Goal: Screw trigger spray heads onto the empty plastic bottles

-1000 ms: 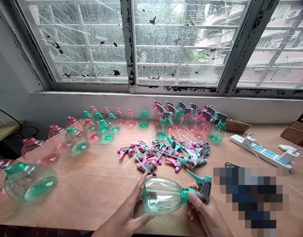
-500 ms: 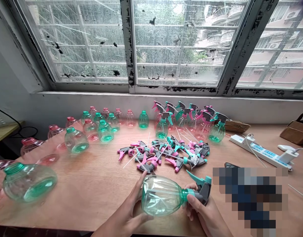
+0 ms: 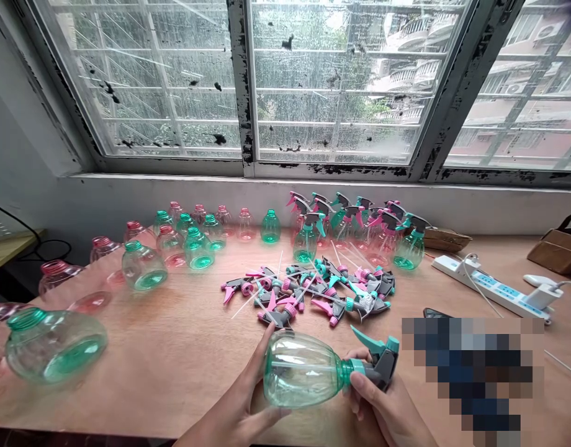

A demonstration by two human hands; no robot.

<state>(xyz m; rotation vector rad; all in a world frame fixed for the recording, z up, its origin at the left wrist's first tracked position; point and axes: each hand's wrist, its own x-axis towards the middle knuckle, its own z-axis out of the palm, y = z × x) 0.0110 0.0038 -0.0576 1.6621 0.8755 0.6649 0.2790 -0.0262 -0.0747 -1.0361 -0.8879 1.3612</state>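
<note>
Left hand (image 3: 241,398) clasps the green bottle (image 3: 301,375) by its base, right hand (image 3: 385,397) the turquoise collar (image 3: 359,365) — presumably to steady both ends.

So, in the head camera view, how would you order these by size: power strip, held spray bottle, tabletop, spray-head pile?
1. Tabletop
2. Spray-head pile
3. Held spray bottle
4. Power strip: similar length to the bottle but narrower

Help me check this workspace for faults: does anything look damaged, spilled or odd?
The window frame looks damaged: its coating has dark, ragged patches. Dark blotches also show on the glass. I see no spill on the visible table, and the held bottle looks intact.
</note>
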